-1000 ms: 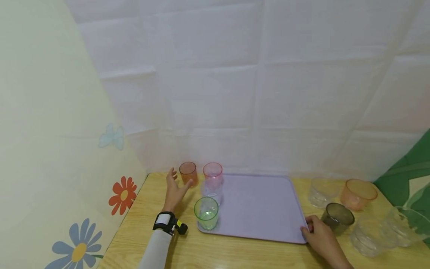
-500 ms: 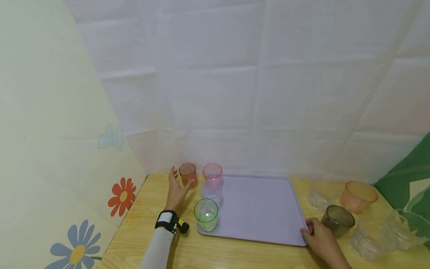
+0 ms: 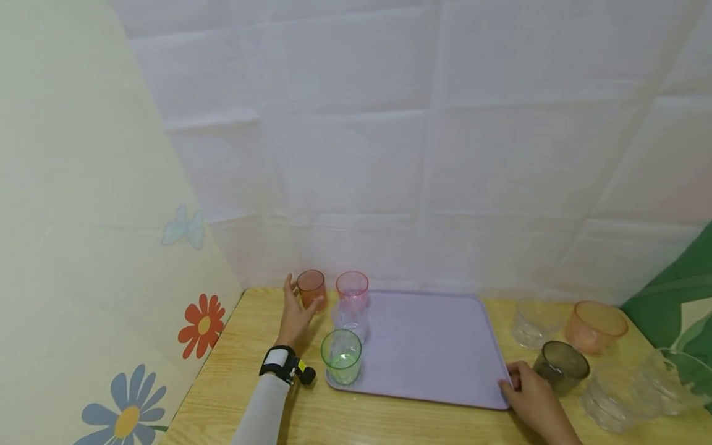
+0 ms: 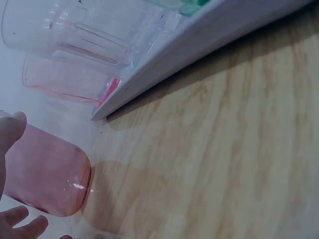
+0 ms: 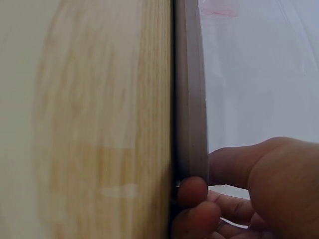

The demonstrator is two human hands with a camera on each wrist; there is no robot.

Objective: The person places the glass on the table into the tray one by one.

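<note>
My left hand (image 3: 295, 316) is around a reddish-orange glass (image 3: 313, 290) standing on the table left of the tray. The thumb overlaps the glass's near side, and the fingers are spread beyond its far side. In the left wrist view, the fingertips (image 4: 36, 226) show a small gap from the glass. At the right front corner of a lilac tray (image 3: 428, 346), my right hand (image 3: 531, 392) pinches the edge, thumb on top and fingers curled at the side and below. A pink glass (image 3: 352, 287), a clear glass (image 4: 84, 30) and a green glass (image 3: 342, 357) line the tray's left side.
Right of the tray are a dark grey glass (image 3: 562, 368), an orange bowl (image 3: 595, 327), a clear glass (image 3: 533, 324) and more clear vessels (image 3: 617, 395). A white sheet (image 3: 356, 154) hangs behind the wooden table (image 3: 222, 383).
My left hand has edged slightly right, closer around the reddish-orange glass. The right hand keeps its hold on the tray corner; the glasses stay in place.
</note>
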